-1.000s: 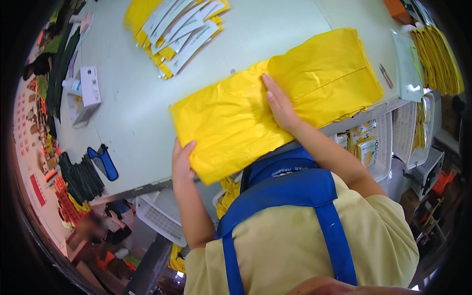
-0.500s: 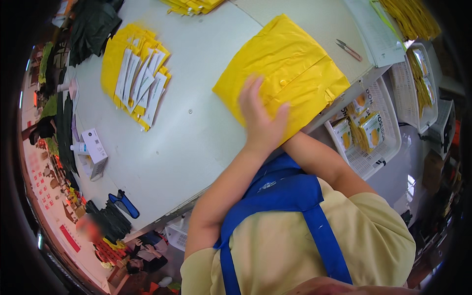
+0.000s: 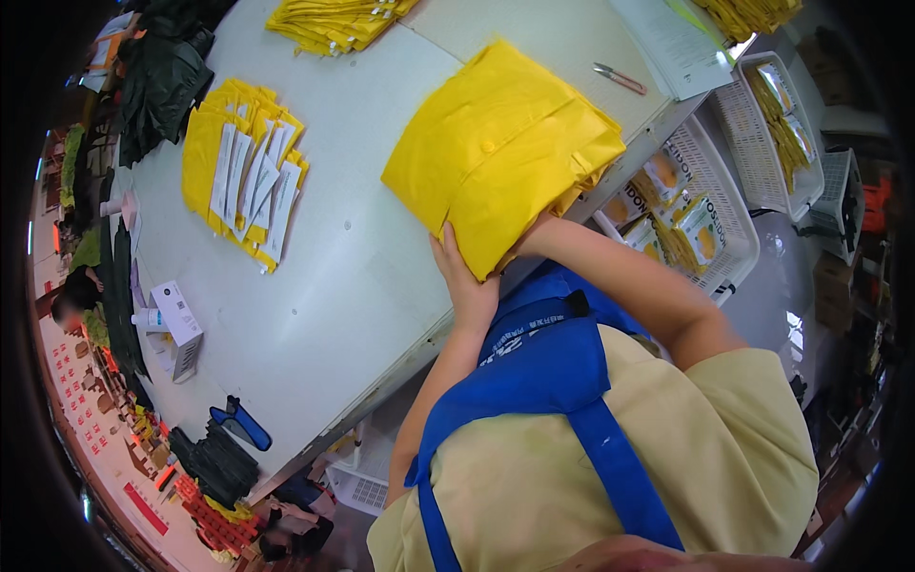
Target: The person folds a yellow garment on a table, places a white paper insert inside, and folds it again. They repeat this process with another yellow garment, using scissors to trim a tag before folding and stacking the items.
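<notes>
A folded yellow garment (image 3: 515,143) of thin, shiny fabric lies on the table, with a round snap button near its middle. At its near left corner, my left hand (image 3: 467,281) is closed on the edge, fingers along the side and top. My right forearm (image 3: 620,262) reaches in from the right, and my right hand is under the near edge of the garment, its fingers hidden. Small thread snips (image 3: 620,79) lie beyond the garment's far right side, apart from both hands.
Yellow pouches with white labels (image 3: 250,181) lie fanned out at left; another yellow stack (image 3: 334,21) sits at the far edge. White baskets (image 3: 739,238) of packaged goods stand off the right edge. A white box (image 3: 179,319), blue-black tool (image 3: 240,422) and dark fabric (image 3: 162,86) line the left.
My left hand has moved from above the garment down to its near left corner and closed on it. The right hand remains under the near edge. The whole view has shifted slightly.
</notes>
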`<state>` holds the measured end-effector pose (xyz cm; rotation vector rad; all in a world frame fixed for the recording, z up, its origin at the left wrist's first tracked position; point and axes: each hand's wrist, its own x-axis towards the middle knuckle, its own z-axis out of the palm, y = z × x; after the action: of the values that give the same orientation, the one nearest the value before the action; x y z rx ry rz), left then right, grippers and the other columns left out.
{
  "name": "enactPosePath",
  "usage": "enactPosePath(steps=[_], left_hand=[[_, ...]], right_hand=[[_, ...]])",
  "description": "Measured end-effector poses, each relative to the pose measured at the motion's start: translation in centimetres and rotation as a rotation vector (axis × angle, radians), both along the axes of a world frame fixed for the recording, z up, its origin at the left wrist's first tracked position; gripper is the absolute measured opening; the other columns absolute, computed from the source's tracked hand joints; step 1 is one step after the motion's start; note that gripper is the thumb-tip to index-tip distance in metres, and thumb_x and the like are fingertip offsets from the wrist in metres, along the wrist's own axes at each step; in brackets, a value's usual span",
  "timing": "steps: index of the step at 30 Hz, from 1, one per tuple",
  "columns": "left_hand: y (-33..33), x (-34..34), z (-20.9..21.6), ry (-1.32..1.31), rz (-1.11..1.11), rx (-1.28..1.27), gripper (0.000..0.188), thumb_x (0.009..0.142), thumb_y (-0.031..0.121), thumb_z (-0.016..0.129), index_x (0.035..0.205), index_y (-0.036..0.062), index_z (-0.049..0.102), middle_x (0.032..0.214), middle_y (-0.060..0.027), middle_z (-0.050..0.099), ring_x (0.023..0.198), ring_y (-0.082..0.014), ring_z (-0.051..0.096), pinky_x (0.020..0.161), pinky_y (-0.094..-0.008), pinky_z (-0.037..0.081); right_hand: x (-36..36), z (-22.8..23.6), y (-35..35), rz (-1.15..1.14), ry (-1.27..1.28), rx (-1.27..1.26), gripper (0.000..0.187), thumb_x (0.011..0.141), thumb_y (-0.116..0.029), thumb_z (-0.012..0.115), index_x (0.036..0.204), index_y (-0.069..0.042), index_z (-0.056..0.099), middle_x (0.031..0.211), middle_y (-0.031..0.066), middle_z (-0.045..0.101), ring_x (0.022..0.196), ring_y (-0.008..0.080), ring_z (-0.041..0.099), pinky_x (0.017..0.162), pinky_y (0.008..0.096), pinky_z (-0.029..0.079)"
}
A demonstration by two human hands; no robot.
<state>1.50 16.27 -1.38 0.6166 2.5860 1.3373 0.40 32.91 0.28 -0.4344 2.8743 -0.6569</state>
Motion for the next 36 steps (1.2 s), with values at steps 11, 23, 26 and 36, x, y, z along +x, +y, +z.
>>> enactPosePath(steps=[11,23,26,36], left_hand=[[-1.0,-0.3,-3.4,-0.184,0.035,0.039,0.085,0.079,-0.004,0.062,0.149,0.0127,0.017,0.148,-0.0260,0.022,0.136,-0.0442,0.025,0.110,-0.0452,0.028],[-2.0,-0.5,-2.7,-1.156,0.233,1.362,0.059,0.087,0.045,0.062,0.133,0.0131,0.042,0.128,-0.0094,0.051,0.119,-0.0320,0.049,0.100,-0.0539,0.041],[-0.8,-1.0,-1.6,-1.088,0.368,1.165,0.058,0.089,0.030,0.064,0.135,0.0132,0.034,0.128,-0.0112,0.050,0.117,-0.0302,0.052,0.095,-0.0516,0.046],[0.5,-1.6,-1.3,-0.957,0.662,1.013,0.051,0.093,0.004,0.053,0.135,0.0118,0.025,0.135,-0.0128,0.042,0.115,-0.0304,0.054,0.088,-0.0483,0.053]], right_hand=[[0.7,0.9,16.4,-0.970,-0.262,-0.502,0.053,0.089,-0.045,0.058,0.118,-0.001,0.058,0.097,0.0196,0.068,0.094,0.0296,0.065,0.086,0.0402,0.047],[2.7,-1.4,4.2,-0.883,-0.386,-0.395,0.041,0.097,-0.034,0.045,0.106,0.006,0.048,0.098,0.0334,0.061,0.096,0.0460,0.059,0.082,0.0477,0.047],[1.7,1.1,5.5,-0.713,-0.615,-0.323,0.044,0.097,-0.036,0.043,0.107,0.006,0.048,0.095,0.0319,0.062,0.092,0.0468,0.060,0.080,0.0484,0.048],[-8.7,3.6,13.1,-0.538,0.030,-0.416,0.022,0.087,-0.015,0.064,0.107,-0.005,0.065,0.083,0.0008,0.057,0.076,0.0074,0.052,0.068,0.0223,0.044]])
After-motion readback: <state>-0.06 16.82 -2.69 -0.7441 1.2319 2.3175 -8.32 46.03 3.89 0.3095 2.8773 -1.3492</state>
